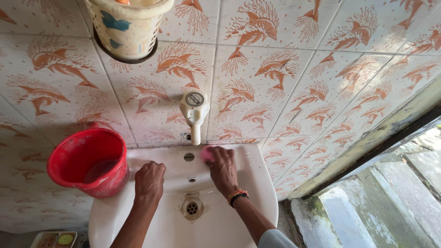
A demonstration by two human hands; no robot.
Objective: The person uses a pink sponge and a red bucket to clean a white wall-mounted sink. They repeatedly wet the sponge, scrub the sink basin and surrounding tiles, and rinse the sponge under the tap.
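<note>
Gripping pink sponge (pixel 207 154) in right hand (pixel 222 168), pressed on white sink (pixel 257 183) ledge. Left hand (pixel 149 180) empty, knuckles bent, resting on sink.

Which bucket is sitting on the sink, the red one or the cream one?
The red bucket sits on the left side of the white sink, next to the left hand. The cream basket-like one hangs high on the tiled wall.

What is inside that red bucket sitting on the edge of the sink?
The red bucket on the white sink rim looks empty apart from a dark, wet-looking patch at its bottom. Its near wall hides part of the floor, so anything small there cannot be seen.
</note>
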